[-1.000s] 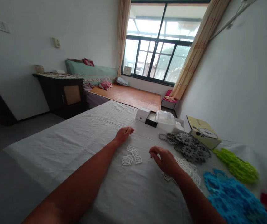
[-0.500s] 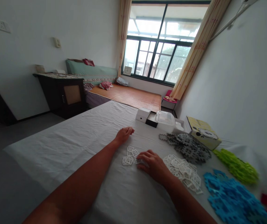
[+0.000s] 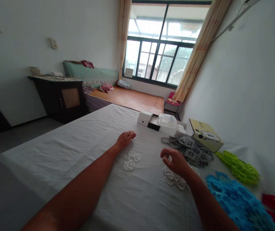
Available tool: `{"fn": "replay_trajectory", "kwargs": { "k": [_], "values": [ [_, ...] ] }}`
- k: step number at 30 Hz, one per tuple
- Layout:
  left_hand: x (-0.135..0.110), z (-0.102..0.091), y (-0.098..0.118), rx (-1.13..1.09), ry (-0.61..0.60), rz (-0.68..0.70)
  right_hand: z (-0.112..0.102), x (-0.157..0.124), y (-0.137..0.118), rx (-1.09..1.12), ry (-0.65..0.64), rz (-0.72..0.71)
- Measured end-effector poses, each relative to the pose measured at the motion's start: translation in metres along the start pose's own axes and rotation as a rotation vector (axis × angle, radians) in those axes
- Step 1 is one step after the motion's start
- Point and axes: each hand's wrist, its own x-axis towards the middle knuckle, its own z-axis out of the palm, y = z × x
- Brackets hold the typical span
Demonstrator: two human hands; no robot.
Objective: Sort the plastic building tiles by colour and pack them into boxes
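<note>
A grey pile of pieces (image 3: 190,150) was laid on the white sheet (image 3: 79,150). Behind it a yellow box (image 3: 206,134) and a clear container (image 3: 167,121) were set; to its right, green pieces (image 3: 239,163), and nearer, blue pieces (image 3: 236,199) were heaped.

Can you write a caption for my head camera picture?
Right hand lifts a white piece above the white pile; left hand rests on the sheet.

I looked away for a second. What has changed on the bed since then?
The right hand reached left to the small cluster of white tiles, took one, and has drawn back over the white pile, pinching it. That cluster is one tile smaller. The left hand stayed resting on the sheet.
</note>
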Motion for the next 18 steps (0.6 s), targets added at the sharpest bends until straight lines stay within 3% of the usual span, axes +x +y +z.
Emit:
{"fn": "replay_trajectory", "kwargs": {
  "k": [3, 7, 12, 18],
  "values": [
    [0.0, 0.001, -0.001, 0.005, 0.003, 0.001, -0.009, 0.0, 0.015, 0.028, -0.037, 0.009],
    [0.0, 0.001, -0.003, 0.013, 0.002, 0.01, 0.015, 0.004, -0.008, 0.032, 0.129, -0.066],
    [0.0, 0.002, -0.003, 0.01, 0.001, 0.001, 0.056, 0.006, -0.056, -0.033, -0.08, -0.286],
    [-0.001, 0.0, 0.0, 0.024, -0.011, -0.009, 0.061, 0.007, -0.06, -0.106, -0.092, -0.273]
  ]
}}
